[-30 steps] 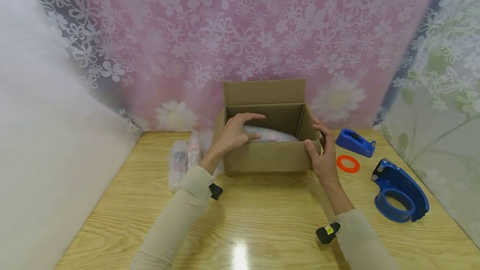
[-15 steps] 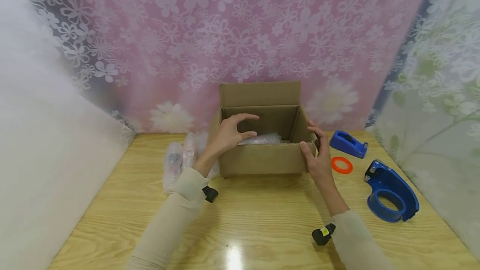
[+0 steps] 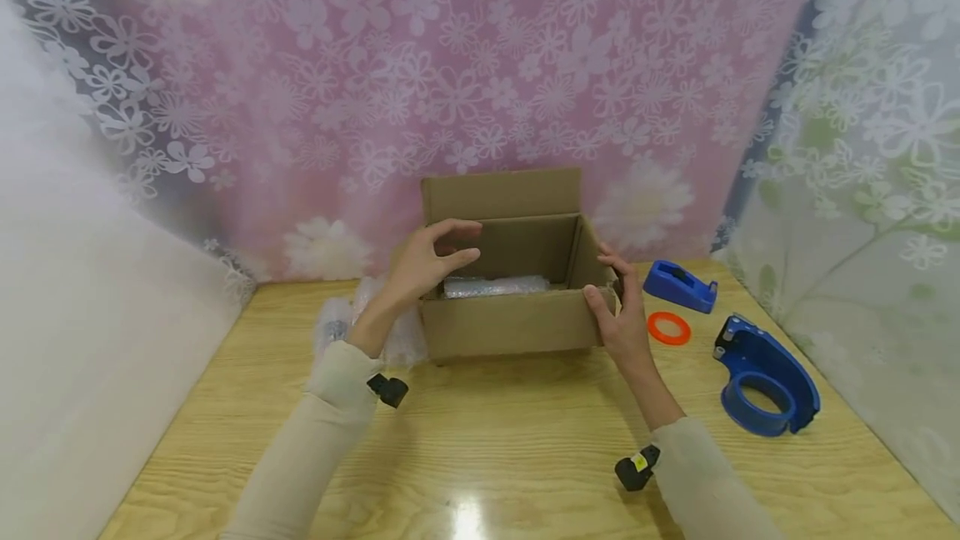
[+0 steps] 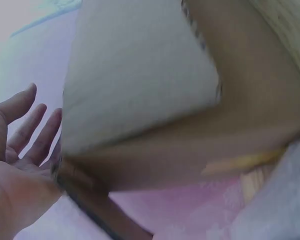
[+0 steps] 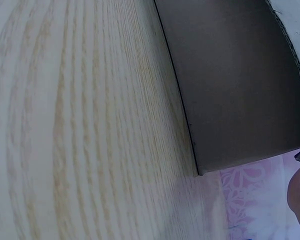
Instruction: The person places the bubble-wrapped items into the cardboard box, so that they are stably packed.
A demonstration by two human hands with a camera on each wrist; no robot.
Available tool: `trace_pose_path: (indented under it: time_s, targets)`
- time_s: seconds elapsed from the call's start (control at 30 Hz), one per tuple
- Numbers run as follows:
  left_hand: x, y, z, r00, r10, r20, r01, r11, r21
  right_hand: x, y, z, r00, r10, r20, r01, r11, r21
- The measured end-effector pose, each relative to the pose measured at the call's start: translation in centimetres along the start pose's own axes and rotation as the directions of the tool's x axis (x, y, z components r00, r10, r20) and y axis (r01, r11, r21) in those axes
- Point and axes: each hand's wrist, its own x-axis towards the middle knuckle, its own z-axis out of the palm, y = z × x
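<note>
An open cardboard box stands on the table, its back flap raised. Inside, along the front wall, lies a bubble-wrapped item, its lower part hidden by that wall. My left hand hovers over the box's left side, thumb and fingers spread apart with nothing between them. The left wrist view shows this hand beside the cardboard flap. My right hand grips the box's front right corner, thumb on the front and fingers round the side. Only a sliver of it appears in the right wrist view.
Several bubble-wrapped items lie left of the box, partly behind my left arm. To the right are a small blue tape dispenser, an orange ring and a large blue tape dispenser. A floral curtain hangs behind.
The bubble-wrapped item in the box has dropped lower, and my left hand has drawn away to the left from it. My right hand stays on the box corner. The head view has shifted slightly.
</note>
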Motion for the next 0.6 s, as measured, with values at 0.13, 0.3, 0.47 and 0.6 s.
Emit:
trace_pose_path:
  time_s: [0.13,0.3,0.47,0.6]
  targets:
    - [-0.9,-0.5,-1.9,0.999,-0.050,-0.009,0.049,0.998,-0.043,0.0,0.1,0.0,1.000,0.000,-0.003,0.000,1.000,-0.007]
    - [-2.5,-1.6,-4.4,0.991,-0.116,-0.071,0.116,0.993,-0.014,0.0,-0.1,0.1,1.000,0.015,0.000,-0.015,1.000,0.001]
    - [-4.2,-3.2,-6.2,0.985,-0.139,-0.102,0.141,0.990,0.011,0.0,-0.1,0.1,1.000,0.020,0.000,-0.020,1.000,-0.003]
    - [-5.7,-4.4,-7.2,0.980,-0.174,-0.096,0.179,0.983,0.037,-0.1,0.7,0.0,1.000,0.017,-0.013,-0.017,1.000,0.002]
